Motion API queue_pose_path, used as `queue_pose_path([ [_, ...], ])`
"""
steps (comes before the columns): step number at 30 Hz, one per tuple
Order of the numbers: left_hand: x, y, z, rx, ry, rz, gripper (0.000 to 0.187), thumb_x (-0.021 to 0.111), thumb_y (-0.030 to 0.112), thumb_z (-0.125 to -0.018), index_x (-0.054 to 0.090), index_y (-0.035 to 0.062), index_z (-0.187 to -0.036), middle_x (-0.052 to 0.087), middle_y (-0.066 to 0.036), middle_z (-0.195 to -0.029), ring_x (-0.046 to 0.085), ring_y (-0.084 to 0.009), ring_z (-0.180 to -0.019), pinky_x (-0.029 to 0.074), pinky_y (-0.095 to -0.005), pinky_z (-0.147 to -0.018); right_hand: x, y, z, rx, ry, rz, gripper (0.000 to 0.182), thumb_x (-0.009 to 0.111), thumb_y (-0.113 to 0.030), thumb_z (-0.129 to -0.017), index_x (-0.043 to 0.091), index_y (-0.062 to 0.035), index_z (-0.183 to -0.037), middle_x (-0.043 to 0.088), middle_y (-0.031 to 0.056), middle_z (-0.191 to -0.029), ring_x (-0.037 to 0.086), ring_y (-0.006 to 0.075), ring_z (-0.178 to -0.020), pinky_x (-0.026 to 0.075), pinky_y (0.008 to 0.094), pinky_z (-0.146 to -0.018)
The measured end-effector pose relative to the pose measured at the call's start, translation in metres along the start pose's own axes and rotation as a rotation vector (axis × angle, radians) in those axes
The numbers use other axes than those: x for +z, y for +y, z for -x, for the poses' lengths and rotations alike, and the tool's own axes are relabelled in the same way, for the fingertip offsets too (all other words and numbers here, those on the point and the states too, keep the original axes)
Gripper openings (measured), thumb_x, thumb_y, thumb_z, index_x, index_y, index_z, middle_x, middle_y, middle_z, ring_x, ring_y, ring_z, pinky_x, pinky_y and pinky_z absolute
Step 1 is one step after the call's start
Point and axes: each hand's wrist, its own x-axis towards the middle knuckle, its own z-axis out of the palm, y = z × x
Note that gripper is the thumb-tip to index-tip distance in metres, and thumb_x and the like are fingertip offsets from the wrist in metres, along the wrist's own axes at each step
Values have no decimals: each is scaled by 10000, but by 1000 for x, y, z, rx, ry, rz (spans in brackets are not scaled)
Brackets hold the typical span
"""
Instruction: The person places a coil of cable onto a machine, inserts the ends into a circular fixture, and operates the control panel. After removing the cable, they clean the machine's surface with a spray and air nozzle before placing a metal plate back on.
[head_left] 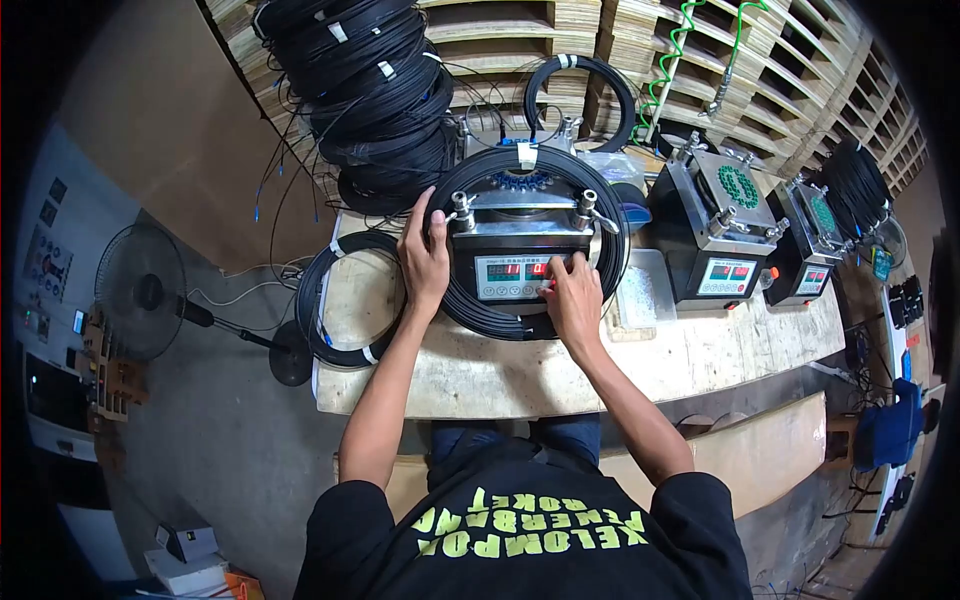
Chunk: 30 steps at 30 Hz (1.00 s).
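Observation:
A black cable coil with a white tie at its top loops around a black polishing machine on the bench. My left hand grips the left side of the coil, its thumb beside the machine's front left clamp. At the machine's control panel, with red digits lit, my right hand touches the right side with bent fingertips and holds nothing. Blue connectors ring the top of the machine, partly behind its metal clamp bar.
Tall stacked cable coils stand at the back left. Another coil lies left of my left arm. Two similar machines stand to the right, beyond a clear plastic tray. A fan stands left of the bench.

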Motion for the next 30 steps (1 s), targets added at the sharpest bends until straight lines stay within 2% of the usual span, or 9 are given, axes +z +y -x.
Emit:
queue_pose_path([
  [4,-1,-1,0,26,10,-28,548,434,424,-1083,577,-12,-1382,638,-268,-1312,610,-420,-1240,475,-454,-1046,-7,-1,3,-67,26,-61,302,779,-131,-835,588,-65,-1060,523,140,-918,571,331,-838,436,450,-746],
  [6,-1,-3,1,1,13,-9,540,445,418,-1081,584,-11,-1377,646,-261,-1307,614,-417,-1235,477,-451,-1045,-12,0,-2,-1,154,-447,175,742,-87,-894,600,-23,-973,553,141,-903,590,312,-746,466,421,-660],
  [10,-1,-5,3,-27,15,29,535,446,414,-1082,593,-8,-1377,646,-249,-1321,613,-410,-1241,473,-447,-1050,-45,12,-24,51,535,-404,132,703,-70,-923,600,-1,-966,548,130,-828,534,272,-730,441,398,-673],
  [12,-1,-4,4,-29,17,27,536,444,414,-1083,596,-6,-1378,645,-245,-1328,610,-407,-1248,470,-445,-1055,-63,17,-39,101,572,-331,162,712,-107,-931,603,-1,-985,535,116,-804,502,273,-725,426,403,-690],
  [16,0,-5,4,-19,19,-7,541,432,422,-1086,591,2,-1388,638,-244,-1338,599,-410,-1262,463,-446,-1064,-50,42,-48,98,430,-335,187,722,-155,-947,637,3,-999,656,155,-886,595,317,-801,458,427,-730],
  [20,0,-4,5,-23,-2,6,519,411,394,-1098,562,16,-1420,611,-257,-1367,586,-424,-1271,466,-450,-1058,-53,43,-50,135,408,-482,181,720,-150,-950,650,17,-958,691,166,-816,617,345,-761,472,451,-698],
  [21,0,-2,5,-26,-10,20,509,405,382,-1102,553,19,-1428,602,-261,-1376,582,-428,-1274,468,-452,-1055,-58,42,-52,154,406,-500,206,726,-150,-951,633,28,-906,664,140,-746,579,265,-655,453,402,-618],
  [25,-10,2,4,102,-86,-69,452,401,298,-1111,527,49,-1466,551,-260,-1417,574,-435,-1259,477,-466,-1029,-63,55,-65,168,330,-478,241,698,-157,-977,602,33,-864,589,95,-683,438,114,-568,365,294,-529],
  [30,-27,8,-6,333,-123,-423,413,476,183,-1075,547,89,-1471,507,-236,-1447,534,-420,-1284,413,-491,-1082,-67,64,-101,157,421,-586,283,645,-210,-1015,597,35,-882,599,105,-670,490,134,-592,421,326,-564],
])
